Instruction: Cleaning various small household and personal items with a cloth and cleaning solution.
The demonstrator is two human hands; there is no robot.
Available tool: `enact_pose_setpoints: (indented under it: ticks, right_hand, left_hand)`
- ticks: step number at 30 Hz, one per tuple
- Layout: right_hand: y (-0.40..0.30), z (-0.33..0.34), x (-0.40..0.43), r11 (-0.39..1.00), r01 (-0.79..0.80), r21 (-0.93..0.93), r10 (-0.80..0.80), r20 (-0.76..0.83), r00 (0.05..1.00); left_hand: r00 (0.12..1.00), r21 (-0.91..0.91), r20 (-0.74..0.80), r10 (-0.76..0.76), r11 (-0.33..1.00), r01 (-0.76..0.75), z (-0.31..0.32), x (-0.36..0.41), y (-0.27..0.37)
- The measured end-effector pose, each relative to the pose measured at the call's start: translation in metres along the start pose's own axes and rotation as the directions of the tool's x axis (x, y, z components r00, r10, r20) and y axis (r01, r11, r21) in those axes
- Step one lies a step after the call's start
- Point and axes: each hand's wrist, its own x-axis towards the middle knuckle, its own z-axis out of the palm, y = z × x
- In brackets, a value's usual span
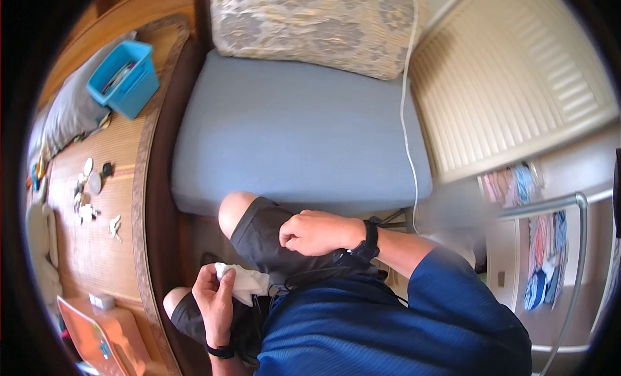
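Observation:
A small crumpled piece of white cloth or tissue (pixel 250 282) is pinched between the thumb and fingers of my left hand (pixel 213 293), above my lap. My right hand (pixel 320 233), wearing a black wristwatch (pixel 367 242), rests on or just over the dark shorts (pixel 262 230) on my thigh. Its fingers are curled in, and nothing shows in them; the palm side is hidden. Ahead of my knees is a mattress or seat cushion with a grey-blue cover (pixel 301 133).
To the left, a woven mat (pixel 121 182) bears a blue plastic bin (pixel 133 92), several small white and dark items (pixel 87 211) and an orange plastic container (pixel 116 332). A white cable (pixel 403 114) crosses the cushion. Clothes (pixel 546 259) hang at right behind a metal rail (pixel 577 259).

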Motion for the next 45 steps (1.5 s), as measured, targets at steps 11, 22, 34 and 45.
enact_pose_setpoints:
  ticks: [11,22,34,45]
  right_hand:
    - [-0.022,-0.002,0.057,0.983,0.049,-0.180,0.005,0.290,0.957]
    - [-0.127,0.056,0.094,0.797,0.602,-0.050,-0.534,0.407,0.741]
    - [-0.214,0.073,0.123,0.687,0.699,-0.198,-0.388,0.714,0.583]
    - [-0.246,0.164,0.128,0.750,0.651,0.120,-0.511,0.730,0.454]
  left_hand:
    - [0.929,-0.074,-0.367,-0.057,0.997,0.032,-0.026,-0.086,-0.015]
    - [0.644,-0.134,-0.764,0.036,0.968,-0.212,-0.062,-0.214,-0.031]
    - [0.511,-0.288,-0.859,-0.036,0.859,-0.423,-0.070,-0.239,-0.056]
    - [0.420,-0.121,-0.904,0.082,0.892,-0.435,-0.097,-0.175,-0.047]
